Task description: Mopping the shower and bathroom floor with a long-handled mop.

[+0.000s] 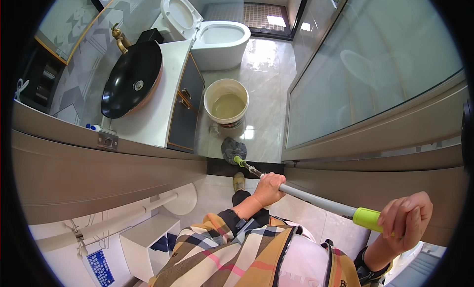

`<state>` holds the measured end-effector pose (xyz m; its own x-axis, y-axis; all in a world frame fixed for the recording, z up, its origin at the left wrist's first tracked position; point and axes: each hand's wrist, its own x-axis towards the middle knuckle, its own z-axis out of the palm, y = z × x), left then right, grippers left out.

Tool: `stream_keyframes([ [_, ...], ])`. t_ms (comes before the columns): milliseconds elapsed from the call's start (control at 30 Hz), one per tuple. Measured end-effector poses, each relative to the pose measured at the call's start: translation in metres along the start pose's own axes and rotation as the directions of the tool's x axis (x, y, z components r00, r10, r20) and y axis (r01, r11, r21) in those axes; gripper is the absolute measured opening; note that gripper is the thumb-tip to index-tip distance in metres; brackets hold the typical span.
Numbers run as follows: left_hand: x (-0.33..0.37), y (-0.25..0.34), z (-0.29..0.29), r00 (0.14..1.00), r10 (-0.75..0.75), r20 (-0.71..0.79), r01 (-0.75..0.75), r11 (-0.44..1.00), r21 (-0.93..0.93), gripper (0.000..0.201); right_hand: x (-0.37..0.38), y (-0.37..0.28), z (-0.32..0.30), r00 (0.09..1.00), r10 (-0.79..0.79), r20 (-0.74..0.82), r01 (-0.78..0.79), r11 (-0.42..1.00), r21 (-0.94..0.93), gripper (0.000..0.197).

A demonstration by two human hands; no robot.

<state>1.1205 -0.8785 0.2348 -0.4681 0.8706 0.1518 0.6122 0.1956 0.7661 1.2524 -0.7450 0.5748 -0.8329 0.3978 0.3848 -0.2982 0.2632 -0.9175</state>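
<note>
Left hand (269, 189), right hand (406, 220): fingers wrapped round mop handle (317, 199). Mop head (232, 149) at floor's (266, 99) doorway edge. Mopping seemingly under way; completed extent unverifiable.

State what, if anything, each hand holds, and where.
A mop: the left hand grips its grey pole partway down; the right hand its green end grip.

Pretty clearly a bathroom, looks like a home one tbh: white toilet (217, 55) with its lid up, black oval basin (123, 82) and brass-coloured tap (120, 39) on a vanity (145, 126), shiny floor tiles (266, 65), glass-panelled door (380, 75).
</note>
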Motion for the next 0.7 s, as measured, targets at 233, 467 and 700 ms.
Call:
stream_keyframes([
  [233, 0.0, -0.034, 0.005, 0.998, 0.056, 0.011, -0.05, 0.959, -0.279, 0.029, 0.002, 0.014, 0.019, 0.916, -0.074, -0.394, 0.083, 0.997, 0.004, 0.02],
  [467, -0.004, -0.073, 0.049, 0.986, 0.001, 0.164, 0.016, 0.995, -0.098, 0.013, -0.019, 0.019, 0.038, 0.717, -0.281, -0.638, -0.162, 0.823, -0.544, 0.014],
  [700, -0.04, -0.095, 0.052, 0.936, -0.018, 0.351, 0.033, 0.999, -0.035, 0.016, -0.11, 0.035, 0.006, 0.618, -0.114, -0.778, -0.248, 0.911, -0.33, 0.019],
])
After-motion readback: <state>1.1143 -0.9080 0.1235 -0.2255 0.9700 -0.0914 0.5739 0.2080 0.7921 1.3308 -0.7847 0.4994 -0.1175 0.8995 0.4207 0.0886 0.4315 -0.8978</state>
